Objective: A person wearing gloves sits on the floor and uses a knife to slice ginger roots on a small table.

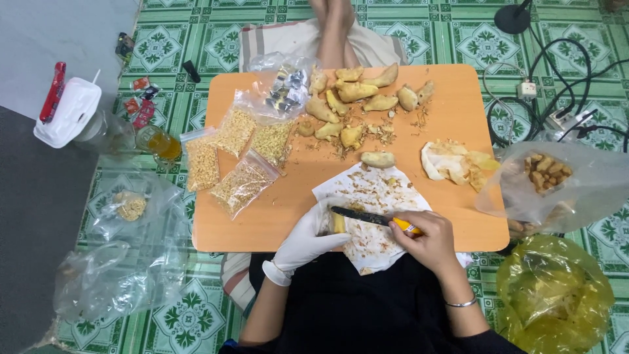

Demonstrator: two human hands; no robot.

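My left hand (303,241), in a white glove, grips a small yellowish piece of ginger (339,224) over a white sheet (373,190) strewn with peelings. My right hand (427,240) is bare and holds a knife (375,219) with a yellow handle; its dark blade lies across the ginger piece. Several peeled ginger roots (357,92) are heaped at the far side of the low orange table (262,223). One single root (378,158) lies just beyond the sheet.
Small clear bags of dried bits (244,185) lie on the table's left. A crumpled cloth (453,162) sits at right, beside a clear bag with ginger chunks (548,173) and a yellow bag (553,295). Cables, a white container (67,111) and loose bags cover the tiled floor.
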